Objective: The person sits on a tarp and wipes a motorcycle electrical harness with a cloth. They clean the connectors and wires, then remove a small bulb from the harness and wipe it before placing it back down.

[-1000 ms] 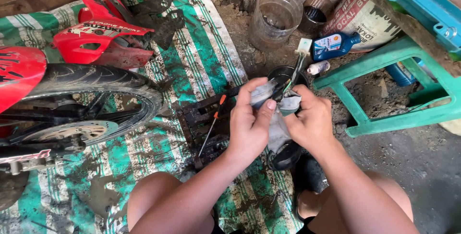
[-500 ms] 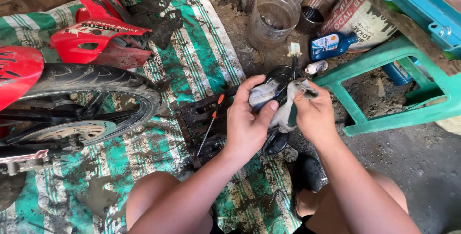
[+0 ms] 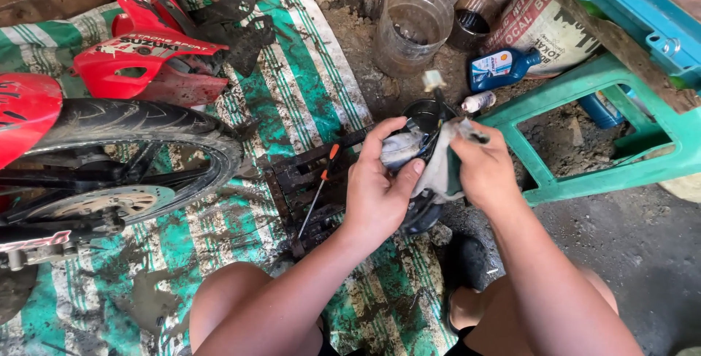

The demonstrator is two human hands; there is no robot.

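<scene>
**Two hands close on a grimy part above a striped mat**

Two bare forearms reach up from the bottom of the frame and meet near the middle, over the edge of a green-and-white striped mat (image 3: 307, 93). The left hand (image 3: 376, 188) is turned palm-in, fingers curled and thumb pressed against a small grey part (image 3: 400, 150), gripping it from the left. The right hand (image 3: 485, 173) comes in from the other side, knuckles up, its fingers closed around a dirty rag (image 3: 440, 173) that drapes down between the two hands and lies against the part. Both wrists are bent inward, elbows wide, the part held clear of the ground just above a dark round pan (image 3: 423, 111).

Left of the hands, an orange-handled screwdriver (image 3: 319, 192) lies across a black frame piece (image 3: 307, 181) on the mat. A motorcycle wheel (image 3: 139, 151) and red fairing (image 3: 146, 60) fill the left side. Beyond the hands stand a clear plastic jar (image 3: 412, 24) and a blue oil bottle (image 3: 500, 67), the bottle lying on bare earth. A green plastic stool (image 3: 621, 129) sits to the right, near the right hand. The person's bare knees frame the bottom edge.
</scene>
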